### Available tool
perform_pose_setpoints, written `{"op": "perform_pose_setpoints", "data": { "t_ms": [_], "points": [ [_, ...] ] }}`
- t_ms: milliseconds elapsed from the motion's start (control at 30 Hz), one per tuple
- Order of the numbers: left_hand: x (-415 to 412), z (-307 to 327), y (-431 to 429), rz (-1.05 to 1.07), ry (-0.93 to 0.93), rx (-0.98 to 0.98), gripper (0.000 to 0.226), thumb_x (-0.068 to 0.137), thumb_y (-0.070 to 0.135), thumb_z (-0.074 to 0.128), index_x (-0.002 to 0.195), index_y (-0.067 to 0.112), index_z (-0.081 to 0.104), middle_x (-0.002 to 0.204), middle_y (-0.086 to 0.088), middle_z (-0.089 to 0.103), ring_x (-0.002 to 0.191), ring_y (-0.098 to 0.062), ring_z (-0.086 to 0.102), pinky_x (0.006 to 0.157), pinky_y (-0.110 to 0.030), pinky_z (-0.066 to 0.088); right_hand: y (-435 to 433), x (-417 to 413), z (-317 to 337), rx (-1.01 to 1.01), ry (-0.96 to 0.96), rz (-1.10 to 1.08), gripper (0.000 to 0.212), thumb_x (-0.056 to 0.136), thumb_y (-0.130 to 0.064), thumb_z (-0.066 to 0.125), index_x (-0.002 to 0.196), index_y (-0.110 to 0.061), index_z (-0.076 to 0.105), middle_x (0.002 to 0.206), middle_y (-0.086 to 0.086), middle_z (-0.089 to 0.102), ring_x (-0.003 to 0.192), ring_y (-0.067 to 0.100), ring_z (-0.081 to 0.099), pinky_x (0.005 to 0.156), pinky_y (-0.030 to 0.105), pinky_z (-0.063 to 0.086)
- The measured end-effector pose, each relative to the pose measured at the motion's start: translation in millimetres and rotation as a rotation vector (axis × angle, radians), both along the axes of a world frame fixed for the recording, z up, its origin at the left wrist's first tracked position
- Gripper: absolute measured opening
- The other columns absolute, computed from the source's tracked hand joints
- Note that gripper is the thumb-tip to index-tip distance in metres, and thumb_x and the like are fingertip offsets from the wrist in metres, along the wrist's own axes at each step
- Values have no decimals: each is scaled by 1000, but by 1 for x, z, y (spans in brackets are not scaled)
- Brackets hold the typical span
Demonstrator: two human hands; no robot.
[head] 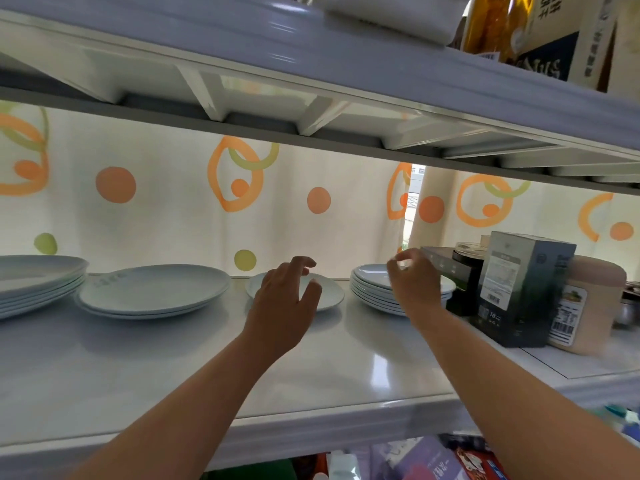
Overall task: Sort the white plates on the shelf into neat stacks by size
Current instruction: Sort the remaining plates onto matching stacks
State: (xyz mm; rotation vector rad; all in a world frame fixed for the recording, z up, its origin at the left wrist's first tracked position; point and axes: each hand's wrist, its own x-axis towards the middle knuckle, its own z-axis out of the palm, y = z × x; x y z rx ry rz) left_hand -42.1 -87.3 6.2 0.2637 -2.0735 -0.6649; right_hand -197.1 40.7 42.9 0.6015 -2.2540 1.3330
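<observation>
White plates stand along the back of a white shelf point(180, 372). At the far left is a stack of large plates point(34, 282). Beside it lies a short stack of medium plates point(152, 292). A single small plate point(329, 292) sits in the middle, partly hidden by my left hand point(287, 299), which hovers over it with fingers spread and holds nothing. To the right is a stack of several small plates point(372, 289). My right hand point(414, 282) is above that stack, fingers loosely curled and apart, empty.
Dark boxes point(519, 289) and a pinkish tub point(588, 306) crowd the shelf's right end, close to the small stack. Another shelf point(311, 98) hangs low overhead with bottles and cartons on it. A dotted curtain point(173, 209) closes the back. Packages lie below the shelf.
</observation>
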Motion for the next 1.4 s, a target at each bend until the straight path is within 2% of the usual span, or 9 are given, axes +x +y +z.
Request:
{"op": "perform_pose_setpoints", "data": {
  "t_ms": [233, 333, 433, 633, 800, 933, 1067, 1200, 1400],
  "points": [
    [47, -4, -43, 162, -58, 32, 28, 90, 26, 45, 118, 23, 50, 117, -1, 58, 107, -23, 49, 91, -36, 40, -63, 39, -29, 457, -170, 294, 31, 86, -33, 64, 99, -5, 60, 77, 14, 67, 54, 21, 65, 51, 25, 51],
    [65, -7, -57, 202, -74, 42, 28, 90, 26, 45, 116, 22, 50, 114, -1, 58, 104, -25, 51, 91, -40, 43, -87, 33, -44, 272, -440, 281, 42, 87, -33, 62, 108, 1, 49, 82, 23, 69, 38, 20, 66, 37, 22, 49],
    [80, -14, -70, 234, -77, 66, 28, 89, 25, 45, 116, 22, 51, 113, 1, 59, 106, -22, 51, 91, -39, 45, -102, 21, -53, 31, -682, 307, 53, 83, -25, 67, 119, 4, 41, 96, 29, 67, 49, 32, 70, 50, 43, 60],
    [87, -25, -75, 213, -77, 135, 26, 89, 25, 44, 115, 26, 50, 113, 3, 60, 107, -17, 54, 91, -35, 45, -114, 30, -52, -477, -1008, 352, 46, 86, 16, 46, 130, 4, 41, 86, 19, 55, 55, 31, 60, 27, 27, 48],
    [87, -23, -71, 196, -42, 101, 29, 89, 27, 43, 117, 24, 50, 113, 2, 59, 107, -17, 53, 92, -35, 45, -111, 41, -46, -458, -983, 385, 48, 86, 17, 38, 132, 3, 37, 103, 28, 53, 62, 38, 61, 29, 31, 50],
    [86, -17, -62, 196, -33, 69, 30, 91, 27, 43, 120, 22, 48, 118, 0, 58, 111, -17, 51, 94, -35, 45, -101, 52, -35, -425, -889, 421, 55, 82, 14, 34, 133, -6, 33, 83, 26, 61, 65, 42, 70, 70, 46, 59],
    [79, -13, -51, 197, -9, 21, 30, 92, 27, 43, 121, 21, 49, 120, -2, 59, 112, -19, 51, 95, -35, 43, -83, 61, -19, -445, -745, 420, 35, 86, 5, 40, 115, -13, 40, 122, 22, 49, 56, 39, 69, 74, 47, 61],
    [64, -7, -34, 169, 61, 10, 28, 91, 23, 46, 118, 18, 51, 117, -2, 61, 111, -20, 51, 91, -29, 38, -52, 60, -3, -462, -624, 449, 51, 88, 2, 42, 136, -12, 39, 128, 20, 49, 52, 31, 68, 64, 38, 62],
    [30, -2, -2, 66, 48, 15, 36, 84, 33, 40, 117, 24, 50, 117, 3, 60, 112, -18, 51, 96, -33, 40, -5, 28, 12, -629, -583, 374, 55, 86, 2, 40, 140, -13, 40, 124, 19, 58, 49, 29, 69, 74, 41, 61]
  ]
}}
